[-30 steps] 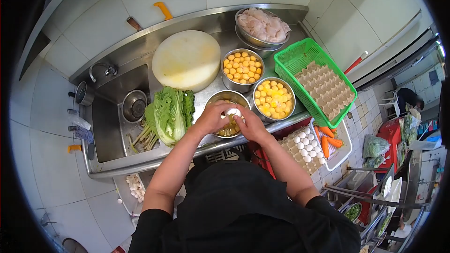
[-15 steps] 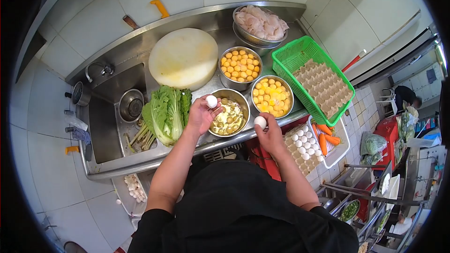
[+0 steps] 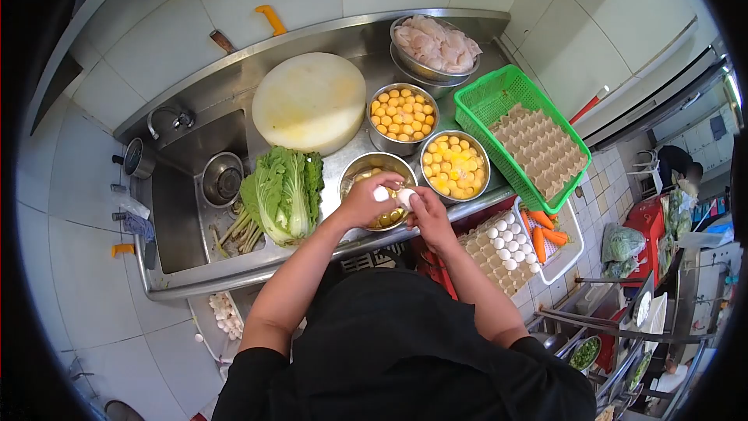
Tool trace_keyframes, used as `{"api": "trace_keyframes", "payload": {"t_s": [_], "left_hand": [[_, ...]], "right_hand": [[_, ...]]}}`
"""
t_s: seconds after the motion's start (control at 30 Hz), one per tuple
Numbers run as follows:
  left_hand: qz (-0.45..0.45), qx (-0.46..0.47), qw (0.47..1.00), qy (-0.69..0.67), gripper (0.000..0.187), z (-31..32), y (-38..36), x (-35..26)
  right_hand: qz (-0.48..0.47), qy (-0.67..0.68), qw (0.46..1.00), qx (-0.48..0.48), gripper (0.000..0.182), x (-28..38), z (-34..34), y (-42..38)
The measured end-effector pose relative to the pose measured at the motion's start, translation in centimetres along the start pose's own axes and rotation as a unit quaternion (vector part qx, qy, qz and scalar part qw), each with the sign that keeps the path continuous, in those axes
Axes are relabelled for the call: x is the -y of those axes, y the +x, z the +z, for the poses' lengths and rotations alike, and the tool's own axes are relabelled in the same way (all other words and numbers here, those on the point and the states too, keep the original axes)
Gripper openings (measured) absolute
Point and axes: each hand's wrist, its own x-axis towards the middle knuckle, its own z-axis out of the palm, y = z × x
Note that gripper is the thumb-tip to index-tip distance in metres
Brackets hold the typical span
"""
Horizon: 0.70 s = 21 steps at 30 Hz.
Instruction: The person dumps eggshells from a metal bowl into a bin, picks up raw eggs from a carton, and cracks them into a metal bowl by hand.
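Over a round steel bowl of cracked eggs [image 3: 372, 168], the left hand [image 3: 363, 201] and right hand [image 3: 425, 214] meet — each pinching a small white egg [image 3: 405, 199], shells touching — beside leafy green cabbage [image 3: 284, 191] on the steel counter [image 3: 234, 269].

Shiny steel counter [image 3: 234, 269] and bowl [image 3: 352, 165]; smooth matt white egg [image 3: 404, 198]; glossy green plastic basket [image 3: 483, 101]; rough paper tray [image 3: 538, 144].

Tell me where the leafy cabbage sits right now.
In the head view the leafy cabbage lies on the steel counter, left of the bowl under both hands, right of the sink.
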Motion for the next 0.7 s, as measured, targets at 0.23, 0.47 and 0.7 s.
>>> {"api": "trace_keyframes", "payload": {"t_s": [0.23, 0.47, 0.7], "left_hand": [[0.057, -0.013, 0.981, 0.187, 0.038, -1.1, -0.7, -2.0], [0.091, -0.075, 0.964, 0.237, 0.039, -2.3, -1.1, -0.4], [0.087, -0.115, 0.965, 0.217, 0.044, -0.9, -1.7, -0.8]], "right_hand": [[0.030, -0.047, 0.997, 0.060, 0.036, 0.3, 2.0, 2.2], [-0.251, -0.413, 0.874, 0.059, 0.043, -0.3, 1.6, 4.0], [-0.163, -0.364, 0.914, 0.074, 0.055, 1.0, 3.5, 2.5]]}}
